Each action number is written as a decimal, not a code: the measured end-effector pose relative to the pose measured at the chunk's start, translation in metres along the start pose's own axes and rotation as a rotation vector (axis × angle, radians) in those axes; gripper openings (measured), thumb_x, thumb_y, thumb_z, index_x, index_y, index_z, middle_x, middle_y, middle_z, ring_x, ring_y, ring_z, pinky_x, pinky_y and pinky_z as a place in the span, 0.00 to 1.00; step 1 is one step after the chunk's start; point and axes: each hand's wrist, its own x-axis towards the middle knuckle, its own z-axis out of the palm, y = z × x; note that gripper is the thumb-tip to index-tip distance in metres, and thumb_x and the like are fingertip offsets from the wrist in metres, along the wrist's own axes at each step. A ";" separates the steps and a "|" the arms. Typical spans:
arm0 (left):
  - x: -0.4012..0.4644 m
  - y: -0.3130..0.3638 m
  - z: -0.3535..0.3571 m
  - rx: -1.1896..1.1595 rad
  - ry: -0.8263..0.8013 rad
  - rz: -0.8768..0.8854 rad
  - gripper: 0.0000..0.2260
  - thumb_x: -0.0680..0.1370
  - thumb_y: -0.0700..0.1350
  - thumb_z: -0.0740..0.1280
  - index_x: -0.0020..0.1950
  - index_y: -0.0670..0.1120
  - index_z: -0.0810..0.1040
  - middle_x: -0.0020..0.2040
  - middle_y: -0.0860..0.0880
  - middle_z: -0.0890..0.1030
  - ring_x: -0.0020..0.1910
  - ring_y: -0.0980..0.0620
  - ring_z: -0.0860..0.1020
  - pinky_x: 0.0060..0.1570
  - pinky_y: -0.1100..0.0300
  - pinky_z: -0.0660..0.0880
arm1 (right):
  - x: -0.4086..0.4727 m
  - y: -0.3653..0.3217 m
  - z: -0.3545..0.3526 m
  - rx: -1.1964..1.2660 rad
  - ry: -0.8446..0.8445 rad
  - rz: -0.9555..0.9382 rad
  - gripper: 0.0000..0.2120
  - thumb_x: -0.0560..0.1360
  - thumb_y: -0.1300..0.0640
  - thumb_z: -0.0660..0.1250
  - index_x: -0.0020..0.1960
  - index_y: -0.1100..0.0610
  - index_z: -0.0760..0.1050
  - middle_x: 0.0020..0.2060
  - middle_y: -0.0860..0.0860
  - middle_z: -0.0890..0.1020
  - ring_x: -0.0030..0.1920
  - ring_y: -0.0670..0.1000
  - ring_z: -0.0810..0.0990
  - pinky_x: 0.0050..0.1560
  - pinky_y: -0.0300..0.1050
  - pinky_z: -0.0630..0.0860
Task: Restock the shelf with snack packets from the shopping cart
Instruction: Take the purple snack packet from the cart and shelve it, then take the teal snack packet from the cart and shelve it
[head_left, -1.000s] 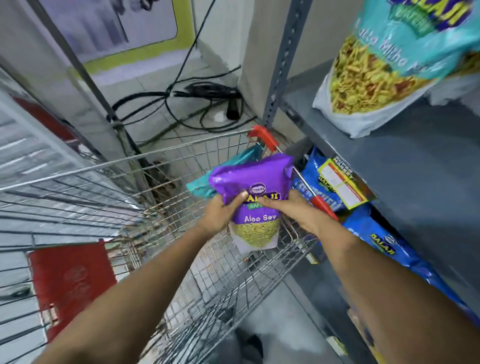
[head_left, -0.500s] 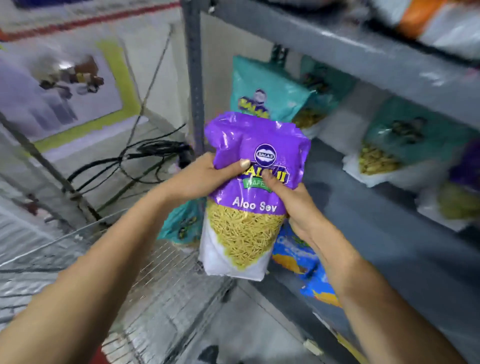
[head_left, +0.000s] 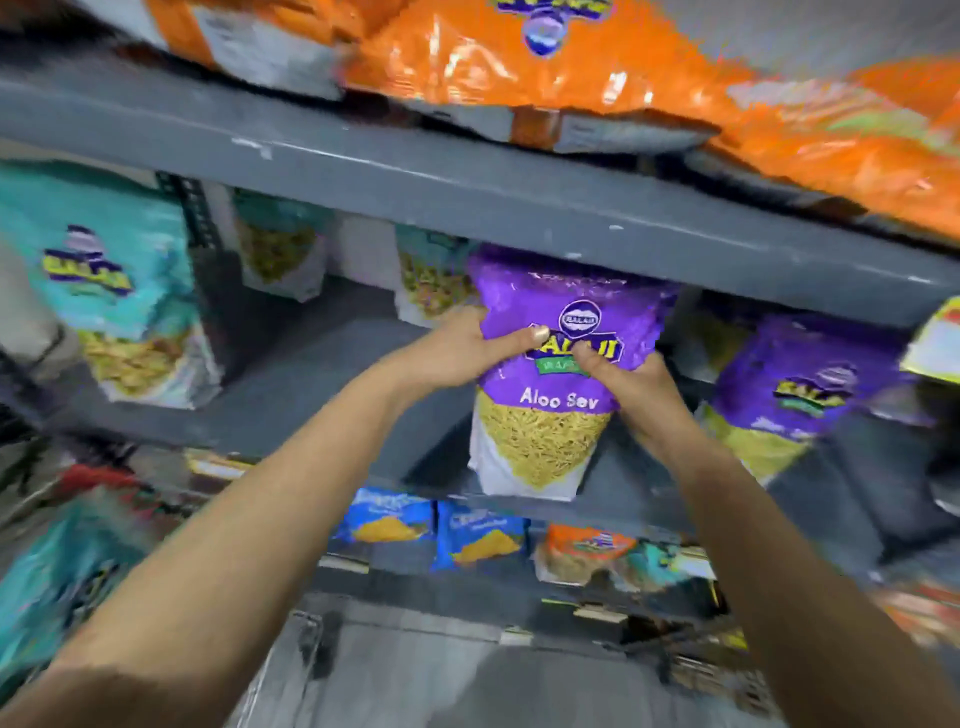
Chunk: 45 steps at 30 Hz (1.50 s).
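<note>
Grey steel shelf (head_left: 467, 202), head view: the purple Aloo Sev packet (head_left: 558, 374) has come up from the cart to the middle tier, so placing is next. Left hand (head_left: 457, 345) and right hand (head_left: 631, 387) both clamp it, upright, beside another purple packet (head_left: 795, 389). Teal packets (head_left: 111, 291) left, orange packets (head_left: 545, 62) above.

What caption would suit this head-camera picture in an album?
Both hands, left hand and right hand, hold a purple Aloo Sev packet upright at the grey middle shelf.
</note>
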 end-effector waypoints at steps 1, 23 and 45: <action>0.014 -0.002 0.010 -0.020 -0.013 -0.003 0.09 0.78 0.49 0.68 0.56 0.47 0.80 0.50 0.50 0.83 0.45 0.59 0.80 0.51 0.61 0.79 | 0.007 0.003 -0.015 -0.020 0.029 0.009 0.11 0.69 0.59 0.77 0.51 0.52 0.82 0.46 0.49 0.88 0.46 0.49 0.87 0.53 0.52 0.83; -0.064 -0.100 -0.056 -0.022 0.551 -0.122 0.08 0.73 0.39 0.73 0.52 0.47 0.83 0.43 0.58 0.85 0.40 0.68 0.80 0.49 0.70 0.75 | -0.025 0.042 0.044 -0.491 0.419 -0.764 0.29 0.70 0.61 0.78 0.67 0.66 0.71 0.73 0.61 0.65 0.73 0.55 0.66 0.76 0.37 0.57; -0.437 -0.365 -0.181 -0.227 0.831 -0.856 0.36 0.65 0.55 0.78 0.69 0.47 0.69 0.66 0.54 0.74 0.64 0.52 0.74 0.66 0.58 0.71 | -0.074 0.294 0.529 -0.957 -1.200 0.040 0.35 0.63 0.61 0.82 0.67 0.60 0.74 0.59 0.53 0.83 0.62 0.53 0.81 0.61 0.45 0.76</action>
